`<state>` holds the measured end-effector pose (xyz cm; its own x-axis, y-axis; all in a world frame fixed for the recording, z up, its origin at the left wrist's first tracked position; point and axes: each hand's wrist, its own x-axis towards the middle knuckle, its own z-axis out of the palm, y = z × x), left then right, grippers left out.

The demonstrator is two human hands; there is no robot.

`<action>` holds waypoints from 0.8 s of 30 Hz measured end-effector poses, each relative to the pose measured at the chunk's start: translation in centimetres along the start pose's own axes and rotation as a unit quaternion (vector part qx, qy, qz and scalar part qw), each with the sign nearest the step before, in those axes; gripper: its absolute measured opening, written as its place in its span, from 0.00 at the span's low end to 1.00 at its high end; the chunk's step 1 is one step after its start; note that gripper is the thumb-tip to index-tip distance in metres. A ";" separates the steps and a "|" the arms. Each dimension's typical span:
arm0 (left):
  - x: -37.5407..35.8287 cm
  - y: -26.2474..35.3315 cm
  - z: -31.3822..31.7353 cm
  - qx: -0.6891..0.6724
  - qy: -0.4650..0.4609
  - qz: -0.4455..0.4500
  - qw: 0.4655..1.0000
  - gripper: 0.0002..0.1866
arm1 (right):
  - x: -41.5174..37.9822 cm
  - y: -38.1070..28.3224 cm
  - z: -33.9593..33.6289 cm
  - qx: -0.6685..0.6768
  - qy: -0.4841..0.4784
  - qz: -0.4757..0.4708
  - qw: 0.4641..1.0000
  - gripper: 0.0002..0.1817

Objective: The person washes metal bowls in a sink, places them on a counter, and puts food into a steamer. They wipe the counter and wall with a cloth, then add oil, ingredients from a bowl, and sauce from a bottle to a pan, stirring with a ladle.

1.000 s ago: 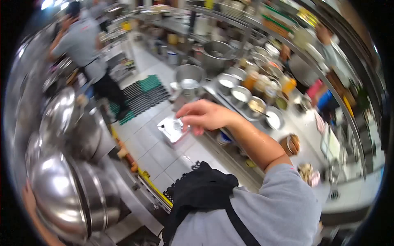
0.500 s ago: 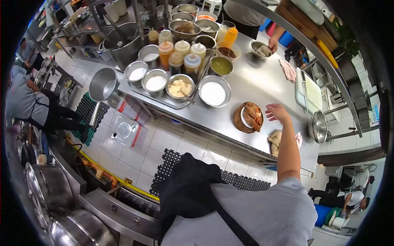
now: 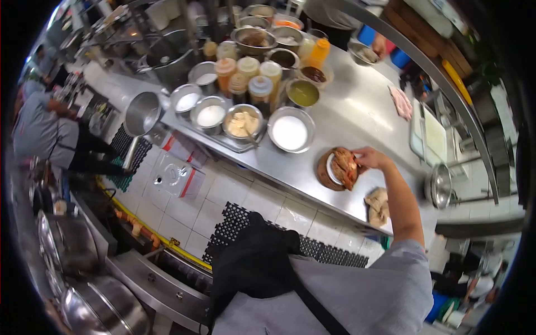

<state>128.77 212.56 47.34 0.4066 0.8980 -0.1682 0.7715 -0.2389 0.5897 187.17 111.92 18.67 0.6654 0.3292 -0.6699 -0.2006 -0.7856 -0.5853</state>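
Steel shines at the left, where 1 saucepan [image 3: 139, 114] is near the end of the worktop [image 3: 349, 92]. Next come the squeeze bottles [image 3: 249, 70], standing close together, and then 1 wide bowl [image 3: 311, 134] of white content, uncovered. I think it is wise that the wrist passes well away from this bowl. To the right of it, near the front edge of the worktop, stands the brown pot [image 3: 323, 167], with reddish-brown food [image 3: 344, 167] on top. The right hand [image 3: 373, 158] reaches to the right side of this food. Its fingers are bent and narrow, apparently touching; whether they pinch the food or the pot, I cannot tell. In my judgement, a soft and even hold is best, because loose pieces could fall. The left hand cannot be made out; its support on the pot would give steadiness. Farther right, 1 beige cloth [image 3: 378, 205] lies just beside the forearm [image 3: 403, 206], so a raised elbow seems better.
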 end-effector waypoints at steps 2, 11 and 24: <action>-4.8 -4.7 -3.4 -0.041 0.042 -0.035 0.998 0.37 | 0.7 0.9 0.4 0.052 0.015 -0.007 0.999 0.24; -14.7 -24.8 -13.3 0.168 0.348 -0.210 0.898 0.46 | -1.8 1.0 3.3 -0.121 0.257 0.018 0.959 0.21; -19.9 -19.6 -12.5 0.298 0.381 -0.235 0.843 0.41 | -4.4 -22.3 3.4 -0.159 0.218 -0.166 0.949 0.17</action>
<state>99.44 203.97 49.00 -0.2694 0.8678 0.4176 0.9611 0.2694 0.0602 186.27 129.78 33.09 0.9020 0.3923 -0.1803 0.2526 -0.8181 -0.5167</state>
